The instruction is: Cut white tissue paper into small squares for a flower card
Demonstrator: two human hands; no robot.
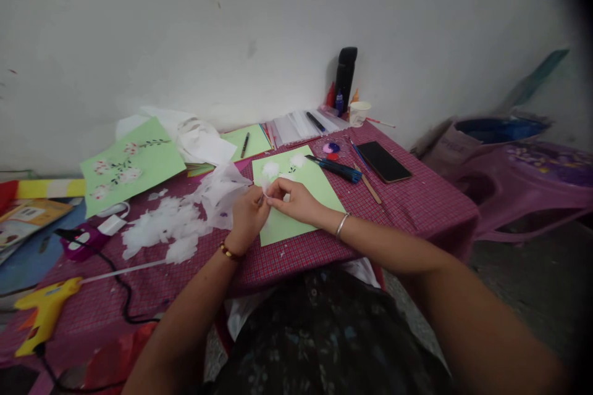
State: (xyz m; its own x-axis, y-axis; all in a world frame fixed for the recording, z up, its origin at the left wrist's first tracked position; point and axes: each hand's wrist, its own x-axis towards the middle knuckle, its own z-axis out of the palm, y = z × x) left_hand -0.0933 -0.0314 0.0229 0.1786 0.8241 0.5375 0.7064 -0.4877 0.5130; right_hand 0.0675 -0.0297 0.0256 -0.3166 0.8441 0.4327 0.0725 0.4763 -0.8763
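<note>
Over a light green sheet of paper (296, 228), my left hand (249, 216) and my right hand (293, 199) meet fingertip to fingertip. Both are closed in a pinch on a small wisp of white cotton (265, 190). White cotton puffs (270, 169) and small dark painted leaves (292, 169) show on the upper part of the sheet. To the left of my left hand lies a loose heap of cotton (162, 228), beside a crumpled clear plastic bag (222, 191). My fingers hide part of the sheet.
A utility knife (338, 170) overlaps the sheet's right edge, near a wooden stick (368, 185) and a phone (383, 162). At left are a yellow glue gun (49, 311), a purple power strip (86, 241) and a painted green card (132, 166). A paper cup (359, 113) stands behind.
</note>
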